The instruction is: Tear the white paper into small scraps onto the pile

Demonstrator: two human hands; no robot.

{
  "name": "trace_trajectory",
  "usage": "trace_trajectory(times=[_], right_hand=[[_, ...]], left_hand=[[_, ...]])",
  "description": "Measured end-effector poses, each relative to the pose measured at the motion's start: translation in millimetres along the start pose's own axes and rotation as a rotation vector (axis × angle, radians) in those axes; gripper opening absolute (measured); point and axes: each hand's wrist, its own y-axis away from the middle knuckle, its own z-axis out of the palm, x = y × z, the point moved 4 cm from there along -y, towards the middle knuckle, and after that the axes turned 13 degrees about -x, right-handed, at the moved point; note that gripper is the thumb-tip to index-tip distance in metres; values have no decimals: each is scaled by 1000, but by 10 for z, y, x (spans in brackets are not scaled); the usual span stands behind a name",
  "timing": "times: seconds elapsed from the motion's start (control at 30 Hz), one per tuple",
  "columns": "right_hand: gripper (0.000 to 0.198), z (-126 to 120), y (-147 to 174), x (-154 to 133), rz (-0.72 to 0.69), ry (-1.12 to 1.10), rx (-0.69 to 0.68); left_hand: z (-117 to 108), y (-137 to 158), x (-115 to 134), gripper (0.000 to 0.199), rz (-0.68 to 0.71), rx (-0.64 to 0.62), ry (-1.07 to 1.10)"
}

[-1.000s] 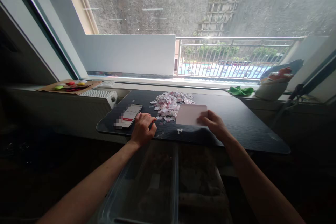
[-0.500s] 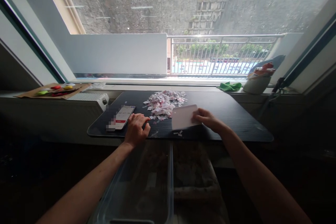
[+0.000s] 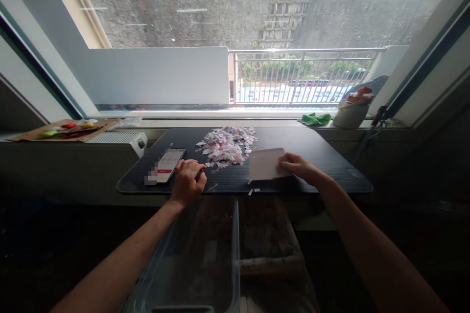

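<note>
My right hand [image 3: 299,167] grips a thin white plastic scraper [image 3: 267,165] by its right side, tilted above the table near the front edge. Left of it lies a heap of small white and pinkish paper scraps [image 3: 225,144]. A few loose scraps [image 3: 253,190] show at the table's front edge below the scraper. My left hand [image 3: 188,179] rests by the front edge with fingers loosely bent and apart, holding nothing. Just left of it lies a phone [image 3: 169,166] with a timer on its screen.
The black table [image 3: 312,156] stands against the window sill. Below its front edge are a clear plastic bin [image 3: 237,244] and another container [image 3: 271,264] holding pale scraps, dimly seen. A green cloth [image 3: 315,119] and a white pot [image 3: 350,116] sit on the sill; a radiator [image 3: 121,139] is at left.
My right hand has moved the scraper right, away from the heap. The loose scraps by it have shifted towards the front edge. My left hand is nearly unchanged, and the view has turned slightly right.
</note>
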Motion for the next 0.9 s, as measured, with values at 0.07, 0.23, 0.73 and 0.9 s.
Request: trace_trajectory(times=[0.07, 0.23, 0.73, 0.9], right_hand=[[11, 7, -14, 28, 5, 8, 0], [13, 35, -61, 35, -36, -9, 16], [13, 42, 72, -9, 6, -46, -42], [15, 40, 129, 3, 24, -52, -74]], left_hand=[[0, 0, 1, 19, 3, 1, 0], [7, -3, -5, 19, -1, -7, 7], [-8, 4, -3, 37, -69, -37, 61], [-9, 7, -2, 37, -72, -38, 63]])
